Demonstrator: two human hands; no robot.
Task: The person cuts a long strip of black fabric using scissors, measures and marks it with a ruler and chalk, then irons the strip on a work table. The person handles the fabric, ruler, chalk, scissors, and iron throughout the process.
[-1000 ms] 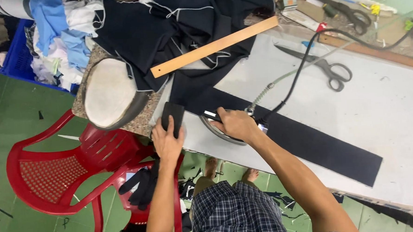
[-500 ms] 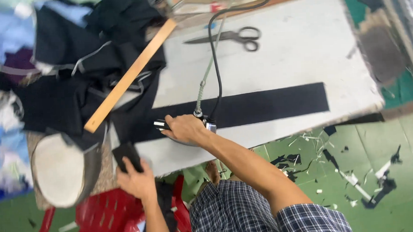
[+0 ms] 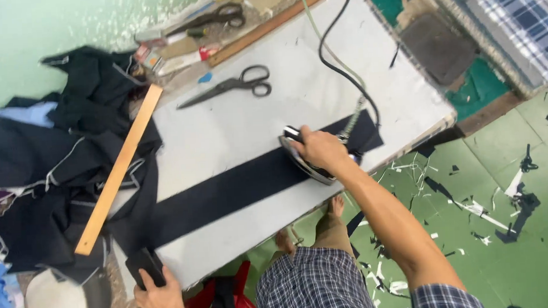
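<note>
Here — iron (image 3: 308,162) seemingly under right hand's (image 3: 320,149) fingers (image 3: 303,148).

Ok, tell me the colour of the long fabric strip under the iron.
Black, or very dark navy; the fabric strip shows in the head view.

The right hand (image 3: 320,149) covers the handle of the iron (image 3: 308,162), so the fingers' grip underneath cannot be seen. Under the left hand's (image 3: 160,296) fingers (image 3: 145,280), the dark strip's (image 3: 226,190) end is partly hidden. The bottom edge cuts that wrist.
</note>
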